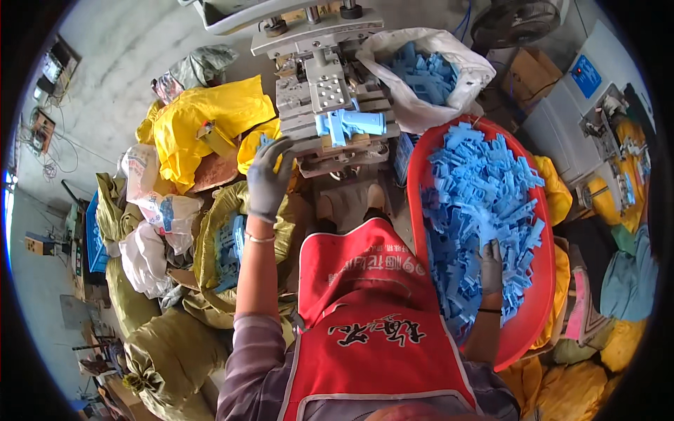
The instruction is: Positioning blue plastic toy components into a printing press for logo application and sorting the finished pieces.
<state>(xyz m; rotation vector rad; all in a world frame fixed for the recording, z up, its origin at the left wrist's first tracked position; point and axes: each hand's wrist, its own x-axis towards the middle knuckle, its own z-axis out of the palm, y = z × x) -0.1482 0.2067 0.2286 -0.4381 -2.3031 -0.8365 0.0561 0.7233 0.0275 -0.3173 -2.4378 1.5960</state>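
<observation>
My left hand [269, 181], in a grey glove, is raised with its fingers apart just left of the press [327, 88]. It holds nothing. On the press bed, below the drilled metal block, lies a light-blue plastic toy pistol [351, 125]. My right hand [490, 266], also gloved, reaches into the red tub [542, 298], its fingers closed at the lower end of a pale blue toy pistol piece [486, 226]. The fingertips are partly hidden there. Many similar blue pieces [477, 172] heap up in the tub.
A white sack [472, 64] of blue pieces stands behind the tub. At left are a yellow sack [203, 126], an olive sack [207, 235] holding blue pieces, and white plastic bags [146, 256]. A fan [516, 24] and a grey machine cabinet [562, 116] stand at far right.
</observation>
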